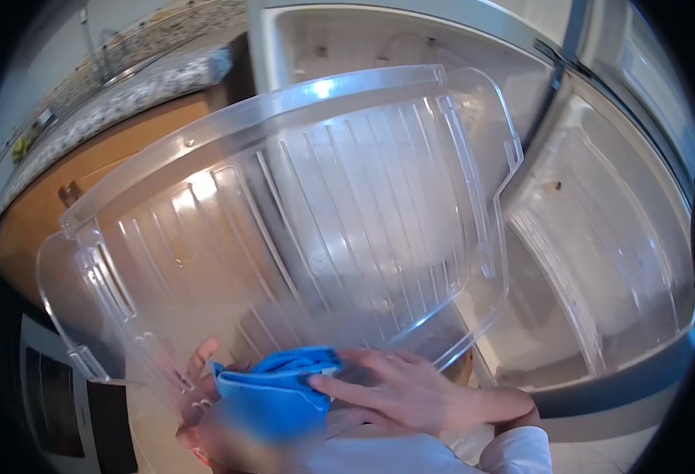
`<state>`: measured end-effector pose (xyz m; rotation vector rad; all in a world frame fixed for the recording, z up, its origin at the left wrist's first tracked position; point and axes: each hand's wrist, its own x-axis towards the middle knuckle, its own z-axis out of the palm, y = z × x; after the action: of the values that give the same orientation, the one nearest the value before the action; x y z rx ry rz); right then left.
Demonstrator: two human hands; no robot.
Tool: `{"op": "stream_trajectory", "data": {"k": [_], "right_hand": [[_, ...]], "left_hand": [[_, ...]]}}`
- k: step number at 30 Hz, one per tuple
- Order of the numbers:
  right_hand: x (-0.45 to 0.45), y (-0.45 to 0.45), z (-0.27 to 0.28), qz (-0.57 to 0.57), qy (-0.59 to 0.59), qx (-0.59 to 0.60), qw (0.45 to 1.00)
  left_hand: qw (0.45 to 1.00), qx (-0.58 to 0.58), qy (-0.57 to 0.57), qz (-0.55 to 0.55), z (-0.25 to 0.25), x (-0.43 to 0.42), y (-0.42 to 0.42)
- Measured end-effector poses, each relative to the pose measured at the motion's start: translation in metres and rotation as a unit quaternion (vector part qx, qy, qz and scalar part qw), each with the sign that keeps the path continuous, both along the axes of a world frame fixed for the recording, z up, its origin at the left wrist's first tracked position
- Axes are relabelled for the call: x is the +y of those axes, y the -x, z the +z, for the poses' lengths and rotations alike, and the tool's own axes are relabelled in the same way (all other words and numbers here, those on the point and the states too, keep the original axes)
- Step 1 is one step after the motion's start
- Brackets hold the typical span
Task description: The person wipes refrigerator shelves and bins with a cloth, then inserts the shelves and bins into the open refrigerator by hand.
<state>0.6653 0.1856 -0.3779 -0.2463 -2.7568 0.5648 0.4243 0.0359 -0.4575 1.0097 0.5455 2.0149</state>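
Observation:
A large clear plastic fridge shelf (339, 213) with ribs and side rails is tilted up in front of me. My left hand (197, 387) grips its lower left edge, partly seen through the plastic. A folded blue cloth (280, 379) lies at the shelf's lower edge, between my hands. My right hand (410, 391) reaches in from the right, its fingers closed on the cloth's right side. Blur covers the area just below the cloth, so part of the left hand there is hidden.
An open fridge (505, 103) stands behind the shelf, its door (600, 237) swung out on the right. At the left are a granite counter (142, 91) over wooden cabinets (39, 205) and an oven (51, 395). Tiled floor shows below.

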Motion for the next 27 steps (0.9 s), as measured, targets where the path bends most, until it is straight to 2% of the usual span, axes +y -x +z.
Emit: {"op": "stream_trajectory", "data": {"k": [3,5,6,8,11,13,15,16,18,23,24,25,26,27], "right_hand": [[-0.003,0.017,-0.011,-0.013,0.035,0.0,0.999],[-0.002,0.023,-0.012,-0.078,0.078,-0.095,0.989],[0.0,0.025,-0.016,-0.08,0.084,-0.094,0.989],[0.008,0.029,-0.03,-0.079,0.035,0.017,0.996],[0.022,0.025,-0.044,-0.066,0.059,0.033,0.996],[0.045,0.009,-0.045,-0.124,0.058,0.001,0.991],[0.077,-0.011,-0.04,-0.289,0.034,0.016,0.957],[0.1,-0.017,-0.037,-0.372,0.012,0.039,0.927],[0.144,-0.017,-0.038,-0.479,-0.064,0.172,0.858],[0.139,0.08,-0.024,-0.348,-0.001,0.29,0.891],[0.121,0.107,-0.018,-0.297,-0.069,0.286,0.908],[0.098,0.125,-0.011,-0.259,-0.065,0.254,0.93],[0.072,0.14,-0.007,-0.168,-0.116,0.144,0.968],[0.067,0.144,-0.009,-0.121,-0.144,0.087,0.978]], "left_hand": [[1.0,0.007,0.005,-0.015,-0.003,0.019,-0.008],[1.0,0.01,0.009,-0.02,-0.004,0.028,-0.013],[1.0,0.014,0.013,-0.017,-0.003,0.032,-0.014],[1.0,0.018,0.018,-0.016,-0.005,0.036,-0.016],[0.999,0.022,0.024,-0.014,-0.006,0.042,-0.017],[0.999,0.03,0.029,-0.015,-0.007,0.046,-0.016],[0.999,0.031,0.03,-0.016,-0.007,0.049,-0.015],[0.999,0.018,0.031,-0.015,-0.008,0.05,-0.013],[0.999,-0.023,0.038,-0.014,-0.009,0.045,-0.01],[0.998,-0.03,0.055,-0.017,-0.015,0.052,-0.024],[0.997,-0.02,0.069,-0.024,-0.015,0.053,-0.026],[0.997,0.001,0.066,-0.031,-0.019,0.053,-0.027],[0.998,0.003,0.064,-0.029,-0.025,0.05,-0.027],[0.996,-0.032,0.088,-0.014,-0.027,0.048,-0.029]]}}
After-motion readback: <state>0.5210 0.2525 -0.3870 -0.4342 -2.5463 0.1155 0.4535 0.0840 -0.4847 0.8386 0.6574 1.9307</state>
